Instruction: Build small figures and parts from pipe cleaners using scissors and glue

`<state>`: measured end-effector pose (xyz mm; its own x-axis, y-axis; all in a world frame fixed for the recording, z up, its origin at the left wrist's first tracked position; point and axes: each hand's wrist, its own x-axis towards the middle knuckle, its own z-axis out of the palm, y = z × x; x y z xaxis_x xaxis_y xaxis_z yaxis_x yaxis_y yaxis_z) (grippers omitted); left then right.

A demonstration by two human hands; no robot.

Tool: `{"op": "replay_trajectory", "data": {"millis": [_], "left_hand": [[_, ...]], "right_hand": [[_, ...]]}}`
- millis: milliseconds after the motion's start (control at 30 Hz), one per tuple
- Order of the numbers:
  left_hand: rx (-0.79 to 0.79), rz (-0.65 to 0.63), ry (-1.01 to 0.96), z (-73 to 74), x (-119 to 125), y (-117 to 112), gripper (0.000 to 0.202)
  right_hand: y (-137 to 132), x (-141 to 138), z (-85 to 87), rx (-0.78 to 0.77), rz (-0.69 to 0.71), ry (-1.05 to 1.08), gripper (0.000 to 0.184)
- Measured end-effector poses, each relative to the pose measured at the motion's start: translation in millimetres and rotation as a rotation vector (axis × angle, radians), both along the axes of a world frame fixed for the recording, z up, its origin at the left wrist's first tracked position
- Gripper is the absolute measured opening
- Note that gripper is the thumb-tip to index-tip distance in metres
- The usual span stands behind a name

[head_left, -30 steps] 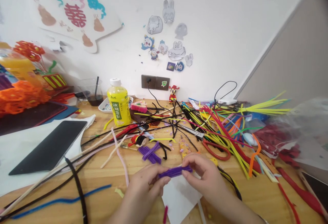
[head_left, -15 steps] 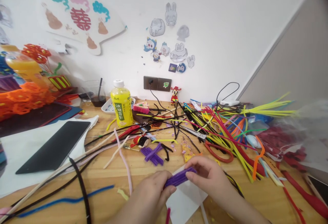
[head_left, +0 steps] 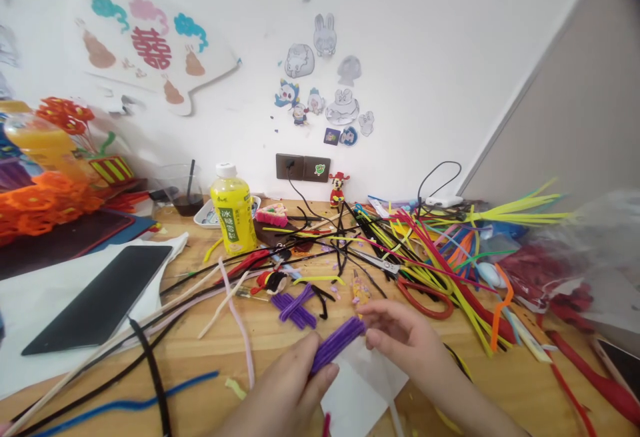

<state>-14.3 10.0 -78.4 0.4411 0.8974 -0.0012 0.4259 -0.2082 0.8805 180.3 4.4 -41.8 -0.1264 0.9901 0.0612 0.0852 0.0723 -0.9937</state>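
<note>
Two hands, left (head_left: pixel 283 390) and right (head_left: pixel 405 344), pinch purple pipe cleaners (head_left: pixel 336 344) endwise.

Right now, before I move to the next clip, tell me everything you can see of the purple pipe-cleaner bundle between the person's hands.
The bundle of purple pipe cleaners is a short, thick bar of fuzzy chenille stems lying side by side. It is tilted, rising from lower left to upper right. The left hand grips its lower end, while its upper end meets the fingers of the right hand. It appears to be held above a white paper sheet, though the view cannot show whether it touches the sheet.
</note>
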Motion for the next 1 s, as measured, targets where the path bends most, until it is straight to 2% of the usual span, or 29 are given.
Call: {"op": "replay_trajectory", "data": {"millis": [100,200,267,333,433,500,633,800,1000], "left_hand": [[-0.008,0.079,-0.008,16.1,-1,5,0.025],[0.033,0.148,0.026,33.6,-6,13,0.021],[0.131,0.159,0.093,41.8,-12,19,0.019],[0.255,0.231,0.256,45.2,-19,24,0.017],[0.418,0.335,0.458,42.6,-26,31,0.010],[0.421,0.330,0.496,39.1,-28,34,0.005],[0.349,0.314,0.483,34.9,-27,38,0.008],[0.269,0.299,0.436,28.2,-28,42,0.008],[0.296,0.284,0.373,19.0,-30,46,0.007]], "right_hand": [[4,3,0.1,0.036,-0.045,-0.082,0.025],[9,14,0.5,0.163,-0.152,-0.359,0.018],[12,24,0.4,0.240,-0.198,-0.602,0.025],[13,33,-1.1,0.227,-0.167,-0.785,0.042],[13,37,-5.9,0.172,-0.065,-0.962,0.059],[14,33,-9.8,0.187,-0.053,-1.050,0.060],[19,25,-14.1,0.226,-0.090,-1.106,0.053],[21,25,-8.5,0.212,-0.176,-1.123,0.051],[20,27,-11.0,0.276,-0.207,-1.125,0.052]]}}
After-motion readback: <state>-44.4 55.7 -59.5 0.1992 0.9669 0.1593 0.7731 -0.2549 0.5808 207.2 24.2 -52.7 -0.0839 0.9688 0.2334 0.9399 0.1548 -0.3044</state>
